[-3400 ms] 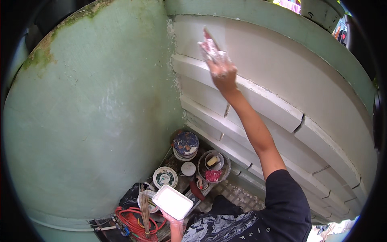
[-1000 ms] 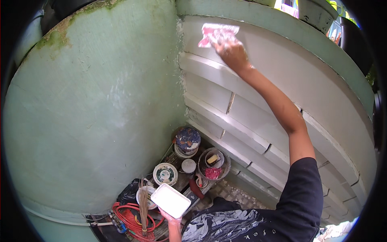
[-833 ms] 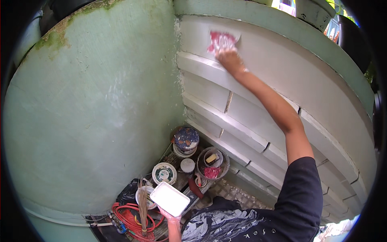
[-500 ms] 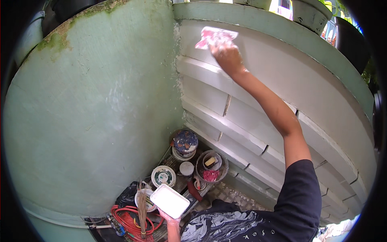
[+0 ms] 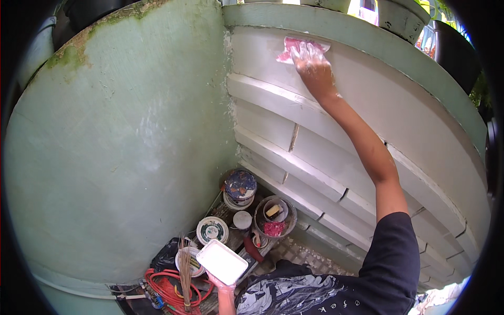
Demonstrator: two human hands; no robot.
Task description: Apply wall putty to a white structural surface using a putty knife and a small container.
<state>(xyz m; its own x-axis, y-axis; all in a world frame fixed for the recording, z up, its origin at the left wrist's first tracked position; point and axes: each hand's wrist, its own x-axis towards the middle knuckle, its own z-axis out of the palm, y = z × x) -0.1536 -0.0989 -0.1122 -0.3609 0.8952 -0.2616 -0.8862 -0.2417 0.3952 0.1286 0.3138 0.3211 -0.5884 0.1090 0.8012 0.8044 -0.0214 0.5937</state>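
Observation:
My right hand (image 5: 314, 71), smeared with white, grips a flat pink-and-white spreader (image 5: 287, 53) against the pale upper panel (image 5: 383, 94) of the right wall, just below its green top band. My left hand (image 5: 223, 287), also whitened, holds a shallow white rectangular tray (image 5: 222, 258) from beneath, low in the view over the buckets. Whatever fills the tray looks smooth and white.
Paint buckets (image 5: 240, 185), a lidded tub (image 5: 212, 226), a basin (image 5: 286, 227) with a sponge, a twig broom (image 5: 185, 278) and a red hose (image 5: 157, 281) crowd a plank ledge. A green wall (image 5: 121, 147) meets ridged white courses. Pots (image 5: 401, 23) line the top.
My right hand has moved back and forth along the upper panel and now sits a little right of where it was half a second ago. My left hand and tray have barely moved.

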